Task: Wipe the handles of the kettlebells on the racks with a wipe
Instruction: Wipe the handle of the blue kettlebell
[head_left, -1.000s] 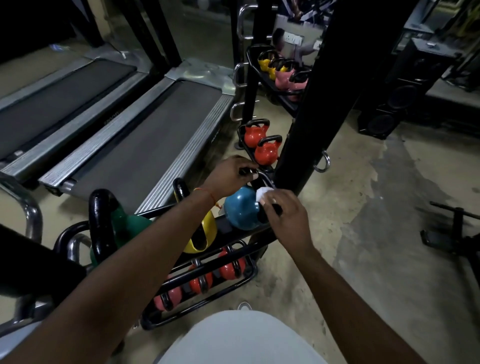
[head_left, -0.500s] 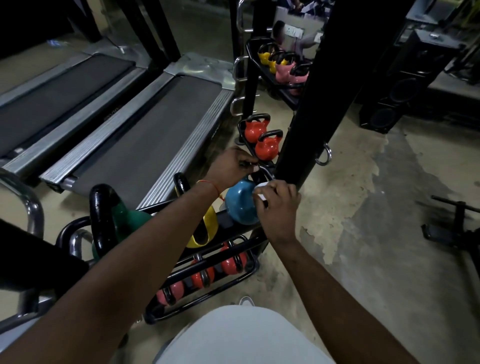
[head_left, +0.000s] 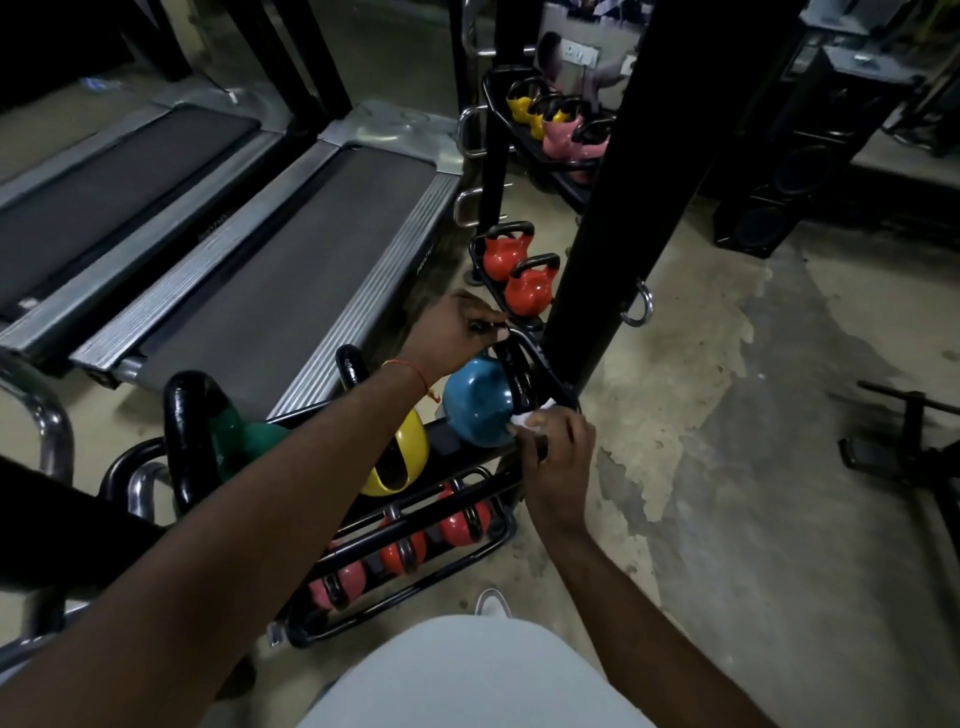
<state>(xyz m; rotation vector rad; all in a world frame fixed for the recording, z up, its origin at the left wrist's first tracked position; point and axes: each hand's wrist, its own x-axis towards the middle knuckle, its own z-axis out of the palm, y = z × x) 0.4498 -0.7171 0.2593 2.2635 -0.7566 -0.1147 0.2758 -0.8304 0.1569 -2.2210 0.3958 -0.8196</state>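
Both arms reach out from the bottom of the frame to the middle, and the left hand comes in from above, wrist bent, fingers curled tight around the top of the black handle. The right hand sits lower and to the right, knuckles up, fingers pinching a white wipe against the handle's lower end. That's the blue kettlebell, tipped on its side at the right end of the rack, top tier, glossy blue body, handle pointing right. Just left of it sits the yellow kettlebell, then the green kettlebell, with red kettlebells on the tier beneath and a treadmill behind at the left.
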